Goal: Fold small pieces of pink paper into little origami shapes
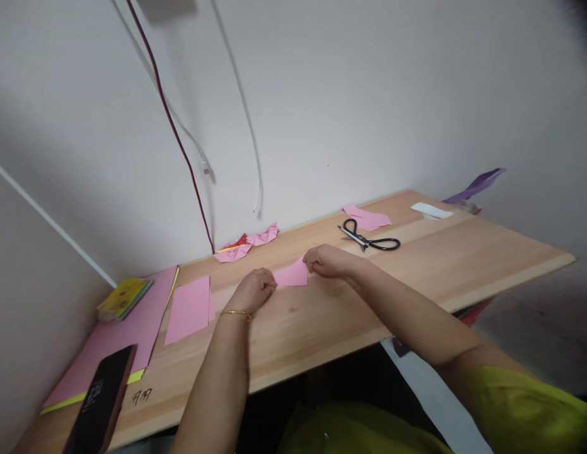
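A small pink sheet of paper lies between my hands over the middle of the wooden table. My left hand, with a gold bracelet at the wrist, pinches its left edge. At the upper right corner of the same sheet, my right hand is closed with fingertips on the paper. Beyond the right hand, black-handled scissors rest beside a slim white pen-like stick. Left of my left hand are pink paper rectangles, stacked slightly askew.
Folded pink paper pieces sit along the wall, with pink scraps and a white strip further right. At the left are large pink sheets, a yellow packet and a phone. Cables hang down the wall.
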`<state>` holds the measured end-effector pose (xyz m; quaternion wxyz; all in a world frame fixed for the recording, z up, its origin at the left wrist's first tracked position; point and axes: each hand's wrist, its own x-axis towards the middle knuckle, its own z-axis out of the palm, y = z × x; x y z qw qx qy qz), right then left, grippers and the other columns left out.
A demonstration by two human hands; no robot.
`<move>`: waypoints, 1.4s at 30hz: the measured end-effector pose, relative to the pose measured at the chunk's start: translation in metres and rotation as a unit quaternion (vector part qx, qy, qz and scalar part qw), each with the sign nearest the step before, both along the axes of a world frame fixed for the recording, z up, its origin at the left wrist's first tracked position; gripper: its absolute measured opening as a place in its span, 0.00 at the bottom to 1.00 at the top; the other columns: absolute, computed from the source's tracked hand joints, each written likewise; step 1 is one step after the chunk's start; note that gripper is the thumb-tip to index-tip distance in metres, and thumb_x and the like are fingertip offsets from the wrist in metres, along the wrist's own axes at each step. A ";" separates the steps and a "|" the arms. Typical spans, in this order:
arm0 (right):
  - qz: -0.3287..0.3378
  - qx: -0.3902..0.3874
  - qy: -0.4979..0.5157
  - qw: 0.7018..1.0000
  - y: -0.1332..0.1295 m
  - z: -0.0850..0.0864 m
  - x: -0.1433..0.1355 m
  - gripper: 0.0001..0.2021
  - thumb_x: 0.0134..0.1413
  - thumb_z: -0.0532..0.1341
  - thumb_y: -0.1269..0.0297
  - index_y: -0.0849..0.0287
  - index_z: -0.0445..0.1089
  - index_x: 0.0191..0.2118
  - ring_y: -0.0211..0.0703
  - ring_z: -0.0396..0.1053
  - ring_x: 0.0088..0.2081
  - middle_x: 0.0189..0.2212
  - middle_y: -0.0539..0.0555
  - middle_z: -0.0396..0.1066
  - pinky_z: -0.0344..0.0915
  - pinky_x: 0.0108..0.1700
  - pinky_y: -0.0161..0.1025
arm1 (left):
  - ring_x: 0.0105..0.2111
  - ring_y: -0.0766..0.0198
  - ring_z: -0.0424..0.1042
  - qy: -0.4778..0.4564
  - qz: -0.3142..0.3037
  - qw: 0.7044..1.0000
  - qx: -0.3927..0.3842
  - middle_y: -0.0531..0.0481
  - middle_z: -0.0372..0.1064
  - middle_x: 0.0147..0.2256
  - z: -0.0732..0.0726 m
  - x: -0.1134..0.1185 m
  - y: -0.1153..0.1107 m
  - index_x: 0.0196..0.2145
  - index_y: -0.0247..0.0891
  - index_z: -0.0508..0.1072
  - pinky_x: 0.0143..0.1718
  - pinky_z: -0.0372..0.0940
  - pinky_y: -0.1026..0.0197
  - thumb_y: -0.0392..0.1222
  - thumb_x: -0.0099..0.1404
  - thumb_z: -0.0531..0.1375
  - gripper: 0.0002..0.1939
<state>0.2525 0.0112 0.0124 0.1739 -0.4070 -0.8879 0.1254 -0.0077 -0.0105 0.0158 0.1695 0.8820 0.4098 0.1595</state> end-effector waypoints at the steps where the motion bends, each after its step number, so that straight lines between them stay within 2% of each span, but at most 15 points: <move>1: -0.009 0.012 0.015 1.000 -0.001 0.001 -0.001 0.13 0.42 0.54 0.77 0.60 0.74 0.31 0.41 0.69 0.39 0.37 0.54 0.73 0.61 0.41 0.34 | 0.36 0.65 0.66 -0.008 0.005 1.000 -0.004 0.49 0.69 0.34 0.001 0.001 -0.001 0.26 0.38 0.74 0.41 0.61 0.61 0.31 0.55 0.55 0.09; 3: -0.006 0.027 0.037 0.999 -0.003 0.001 -0.005 0.12 0.44 0.55 0.74 0.61 0.72 0.35 0.43 0.68 0.40 0.37 0.55 0.72 0.61 0.42 0.35 | 0.35 0.64 0.66 -0.014 0.019 1.000 -0.006 0.49 0.69 0.32 0.002 0.004 -0.001 0.25 0.37 0.73 0.40 0.61 0.61 0.32 0.55 0.56 0.07; 6: 0.028 0.016 0.023 0.999 -0.006 0.001 -0.010 0.11 0.46 0.59 0.66 0.60 0.71 0.38 0.44 0.67 0.40 0.39 0.56 0.71 0.61 0.43 0.37 | 0.36 0.63 0.65 -0.016 0.039 0.999 0.006 0.48 0.69 0.32 0.001 0.006 0.000 0.28 0.37 0.74 0.40 0.60 0.60 0.35 0.55 0.57 0.05; 10: 0.041 0.004 -0.027 0.999 -0.007 -0.001 -0.013 0.13 0.44 0.61 0.62 0.59 0.72 0.38 0.46 0.67 0.41 0.38 0.56 0.71 0.60 0.42 0.38 | 0.37 0.62 0.65 -0.013 0.050 0.999 0.018 0.48 0.69 0.35 -0.003 0.006 0.001 0.38 0.39 0.74 0.42 0.60 0.59 0.38 0.54 0.60 0.12; 14: 0.056 0.021 -0.047 0.997 -0.011 0.000 -0.015 0.16 0.42 0.63 0.56 0.58 0.72 0.39 0.47 0.66 0.41 0.39 0.56 0.71 0.60 0.42 0.38 | 0.38 0.61 0.64 0.001 0.056 0.998 0.026 0.48 0.67 0.35 -0.008 0.005 0.002 0.40 0.40 0.74 0.42 0.60 0.58 0.40 0.55 0.60 0.13; 20: 0.053 0.082 -0.105 0.990 -0.019 0.007 -0.026 0.08 0.47 0.58 0.64 0.60 0.72 0.33 0.48 0.67 0.39 0.36 0.58 0.72 0.57 0.42 0.41 | 0.41 0.59 0.63 -0.011 0.064 0.997 0.042 0.47 0.66 0.41 -0.008 0.007 0.000 0.41 0.39 0.74 0.45 0.59 0.57 0.41 0.54 0.61 0.15; 23: 0.049 0.109 -0.110 0.987 -0.020 0.009 -0.030 0.10 0.52 0.53 0.67 0.62 0.72 0.30 0.47 0.67 0.37 0.33 0.60 0.72 0.56 0.41 0.41 | 0.41 0.59 0.63 -0.020 0.055 0.997 0.050 0.47 0.67 0.41 -0.006 0.009 -0.001 0.42 0.39 0.73 0.45 0.59 0.56 0.40 0.53 0.62 0.16; 28: 0.021 0.093 0.015 0.995 -0.017 0.007 -0.029 0.12 0.56 0.52 0.65 0.62 0.71 0.34 0.43 0.67 0.36 0.33 0.59 0.72 0.58 0.40 0.38 | 0.38 0.62 0.65 -0.077 0.061 0.994 0.049 0.47 0.70 0.35 -0.004 0.013 -0.001 0.35 0.38 0.74 0.42 0.60 0.59 0.40 0.59 0.56 0.09; 33: 0.014 0.052 0.218 0.974 -0.016 0.006 -0.026 0.17 0.50 0.59 0.56 0.61 0.68 0.44 0.42 0.68 0.39 0.39 0.57 0.72 0.61 0.41 0.36 | 0.33 0.63 0.67 -0.219 0.131 0.966 -0.040 0.48 0.71 0.31 -0.005 0.014 -0.001 0.33 0.37 0.75 0.36 0.61 0.62 0.45 0.58 0.56 0.12; 37: -0.001 0.013 0.280 0.960 -0.018 0.009 -0.027 0.11 0.52 0.57 0.59 0.61 0.70 0.35 0.38 0.67 0.33 0.32 0.53 0.72 0.60 0.36 0.33 | 0.28 0.65 0.65 -0.302 0.150 0.932 -0.129 0.49 0.69 0.27 -0.006 0.016 -0.002 0.31 0.35 0.75 0.29 0.60 0.64 0.49 0.55 0.58 0.15; 42: -0.018 -0.033 0.324 0.945 -0.021 0.012 -0.028 0.11 0.53 0.56 0.59 0.62 0.69 0.31 0.35 0.63 0.28 0.27 0.51 0.68 0.57 0.31 0.31 | 0.25 0.69 0.61 -0.343 0.141 0.915 -0.157 0.51 0.67 0.25 -0.001 0.018 -0.005 0.28 0.34 0.74 0.26 0.57 0.66 0.50 0.53 0.60 0.15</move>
